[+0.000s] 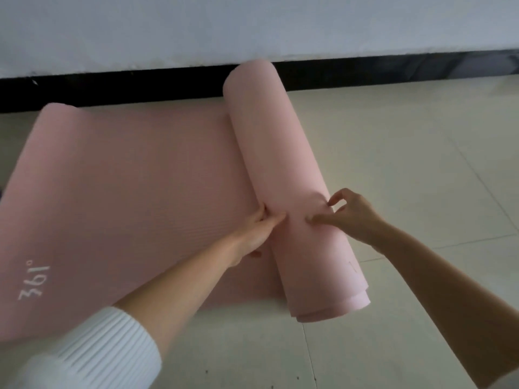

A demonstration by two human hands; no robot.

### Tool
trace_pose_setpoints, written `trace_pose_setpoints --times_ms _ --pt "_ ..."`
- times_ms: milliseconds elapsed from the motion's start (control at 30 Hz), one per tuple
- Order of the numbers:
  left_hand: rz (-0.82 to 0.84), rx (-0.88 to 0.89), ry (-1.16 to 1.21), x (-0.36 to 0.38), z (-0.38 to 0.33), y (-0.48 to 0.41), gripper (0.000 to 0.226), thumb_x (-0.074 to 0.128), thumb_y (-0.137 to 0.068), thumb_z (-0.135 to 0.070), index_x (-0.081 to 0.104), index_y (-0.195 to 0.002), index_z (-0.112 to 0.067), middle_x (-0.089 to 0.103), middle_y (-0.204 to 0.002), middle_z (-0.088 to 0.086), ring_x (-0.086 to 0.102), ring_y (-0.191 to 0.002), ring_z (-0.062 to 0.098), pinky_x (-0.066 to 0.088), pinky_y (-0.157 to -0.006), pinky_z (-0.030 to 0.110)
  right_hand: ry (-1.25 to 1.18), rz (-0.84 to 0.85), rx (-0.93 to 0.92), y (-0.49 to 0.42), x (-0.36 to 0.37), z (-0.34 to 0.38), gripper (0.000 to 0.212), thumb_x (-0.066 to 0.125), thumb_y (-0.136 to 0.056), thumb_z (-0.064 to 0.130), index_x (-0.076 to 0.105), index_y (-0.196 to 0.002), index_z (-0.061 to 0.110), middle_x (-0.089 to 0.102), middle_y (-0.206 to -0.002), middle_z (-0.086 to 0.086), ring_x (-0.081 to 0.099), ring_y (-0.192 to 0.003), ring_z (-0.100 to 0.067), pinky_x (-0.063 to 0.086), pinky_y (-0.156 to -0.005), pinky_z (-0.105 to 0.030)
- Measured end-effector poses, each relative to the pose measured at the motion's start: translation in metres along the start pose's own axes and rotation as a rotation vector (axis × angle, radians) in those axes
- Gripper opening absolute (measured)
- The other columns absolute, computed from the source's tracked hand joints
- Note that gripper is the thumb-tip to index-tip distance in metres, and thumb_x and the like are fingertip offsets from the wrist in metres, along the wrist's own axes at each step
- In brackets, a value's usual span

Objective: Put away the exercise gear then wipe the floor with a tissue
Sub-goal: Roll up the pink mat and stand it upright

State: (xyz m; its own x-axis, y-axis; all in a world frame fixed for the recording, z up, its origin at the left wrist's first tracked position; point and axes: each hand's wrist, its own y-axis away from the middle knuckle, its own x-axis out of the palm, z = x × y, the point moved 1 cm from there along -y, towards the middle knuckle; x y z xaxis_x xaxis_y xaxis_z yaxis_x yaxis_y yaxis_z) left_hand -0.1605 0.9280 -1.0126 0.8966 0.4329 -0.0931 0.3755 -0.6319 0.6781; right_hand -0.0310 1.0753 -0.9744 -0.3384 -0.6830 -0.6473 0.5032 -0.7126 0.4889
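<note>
Rolling step: the pink exercise mat is partly wound up. I judge the winding to be under way and the floor wipe not yet begun.
Task item location: the mat roll point(280, 153) lies on the tiled floor point(407, 164) at frame centre. The flat section point(126, 192) is spread out from it toward 9 o'clock.
Long axis: the roll runs from 12 o'clock, where its far end touches the black skirting point(112, 88) under the white wall point(252, 23), to 5 o'clock, where its layered end is nearest the person.
Left hand point(258, 231): it is set at the seam where the roll meets the flat section. Its fingers point(273, 219) are extended and pressed against the roll's 9 o'clock flank, grasping nothing.
Right hand point(348, 217): it is on the roll's crown and 3 o'clock flank. Its fingers point(317, 219) are loosely bent with the tips touching the surface, and they are not closed round it.
Governing relation: both hands bear on the near third of the roll, and the far end is unattended. The unrolled mat lies at 9 o'clock from the fingers, so the next push probably goes that way, square to the axis.
Nearer hand: the left hand sits closer to the seam.
Risk: the layers at the 5 o'clock end are already stepped, so an uneven push may cone the roll further.
Reference mark: the "361°" logo point(33, 282) sits at 8 o'clock on the flat section.
</note>
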Motion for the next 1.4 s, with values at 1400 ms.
trace_pose_setpoints --times_ms 1400 --pt "-0.082 0.089 0.209 0.035 0.011 -0.016 0.120 0.067 -0.037 -0.083 0.004 -0.136 -0.062 0.043 -0.142 -0.012 0.048 -0.125 0.023 0.042 -0.097 0.050 -0.489 -0.063 0.084 0.014 0.011 -0.045 0.024 0.053 -0.089 0.044 0.066 -0.105 0.030 0.059 -0.099 0.013 0.052 -0.086 0.000 0.036 -0.080 -0.029"
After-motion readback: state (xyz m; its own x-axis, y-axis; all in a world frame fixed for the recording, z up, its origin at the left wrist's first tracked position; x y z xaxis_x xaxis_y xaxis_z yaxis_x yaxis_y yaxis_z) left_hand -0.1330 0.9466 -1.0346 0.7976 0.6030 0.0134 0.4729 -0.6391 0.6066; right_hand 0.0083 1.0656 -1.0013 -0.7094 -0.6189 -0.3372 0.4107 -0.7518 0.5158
